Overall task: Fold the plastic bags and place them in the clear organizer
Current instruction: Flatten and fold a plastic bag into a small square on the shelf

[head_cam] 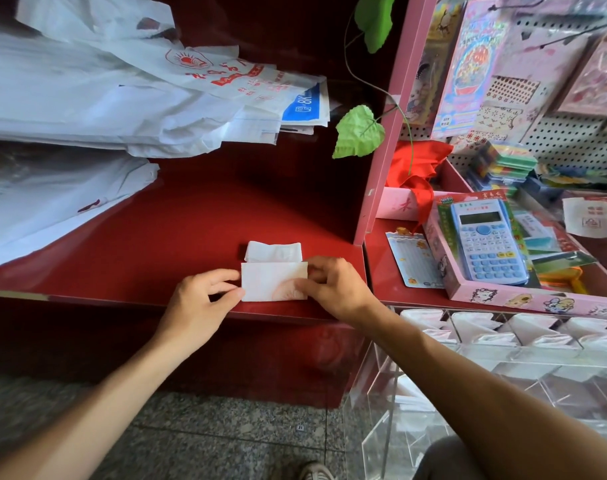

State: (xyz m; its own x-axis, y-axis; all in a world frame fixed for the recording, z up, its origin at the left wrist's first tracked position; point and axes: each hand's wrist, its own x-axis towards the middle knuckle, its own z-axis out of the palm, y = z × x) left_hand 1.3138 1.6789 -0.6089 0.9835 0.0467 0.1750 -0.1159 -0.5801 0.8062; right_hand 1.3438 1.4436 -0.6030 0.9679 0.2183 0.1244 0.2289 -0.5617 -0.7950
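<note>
Deep-red lacquered shop counter [177, 237] fills the middle of the frame, with a pink pegboard display rack [385, 140] of stationery rising at the upper right. At the counter's front edge, lower centre, lies the task's thing — a small white plastic bag folded into a flat rectangular packet [273, 271], a loose flap poking out above its upper edge. The left hand [198, 299] pinches the packet's left edge between thumb and curled fingers; the right hand [333, 287] pinches its right side, fingers bent over the fold.

Thin film like this looks near weightless, soft and slippery, and likely to spring open once released — so the sound hold is at both short edges, pressed flat against the counter, as the hands have it.

A heap of unfolded white plastic bags with red print [98, 91] sprawls across the upper left, still to be folded by the look of it.

At the lower right, below the counter, stands the clear acrylic organizer with divided compartments [503, 372]; its upper cells hold white folded packets, while the nearer, lower cells seem empty, though glare makes that uncertain. Above it, a pink cardboard tray [503, 294] holds a light-blue calculator [487, 237] and other small goods.
</note>
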